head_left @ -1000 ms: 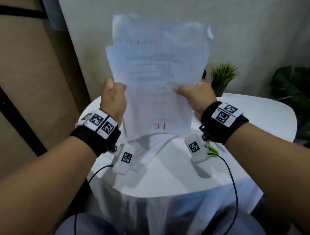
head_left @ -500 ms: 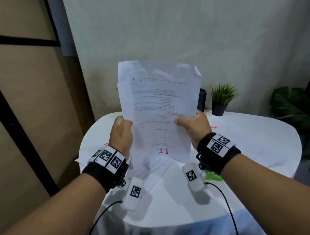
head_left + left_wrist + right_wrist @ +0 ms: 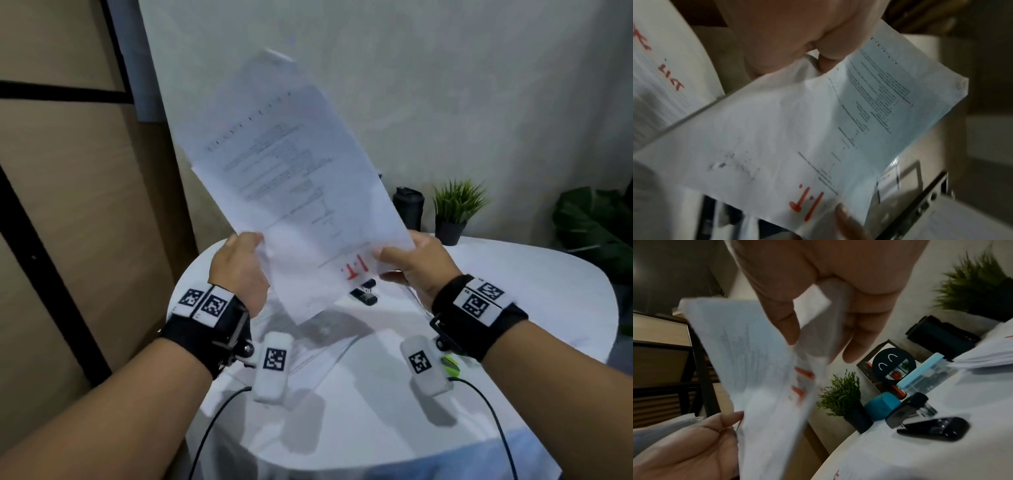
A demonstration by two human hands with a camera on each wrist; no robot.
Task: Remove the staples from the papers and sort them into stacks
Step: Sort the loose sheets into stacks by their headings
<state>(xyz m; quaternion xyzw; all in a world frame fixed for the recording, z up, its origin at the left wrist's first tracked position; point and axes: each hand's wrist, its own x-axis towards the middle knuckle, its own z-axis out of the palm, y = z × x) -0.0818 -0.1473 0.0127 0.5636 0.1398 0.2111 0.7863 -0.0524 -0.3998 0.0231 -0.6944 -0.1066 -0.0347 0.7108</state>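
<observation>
I hold a stapled set of white printed papers (image 3: 294,192) up above the round white table (image 3: 496,291), tilted so its top leans left. Red "I.T." is handwritten near its lower edge. My left hand (image 3: 239,267) grips the sheets' left edge and my right hand (image 3: 411,263) pinches the lower right corner between thumb and fingers. The left wrist view shows the same papers (image 3: 818,129) with my thumb on them. In the right wrist view the papers (image 3: 760,369) are blurred. A black stapler (image 3: 364,293) lies on the table under the sheets.
More papers (image 3: 308,346) lie on the table below my hands, another stack (image 3: 657,81) bears red writing. At the far edge stand a dark cup (image 3: 409,207) and a small potted plant (image 3: 452,212). The right wrist view shows a blue object (image 3: 881,407) and a clear box (image 3: 925,374).
The papers have swung from upright to tilted left, and my hands slid to their lower corners. The head view dropped, so the stapler now shows.
</observation>
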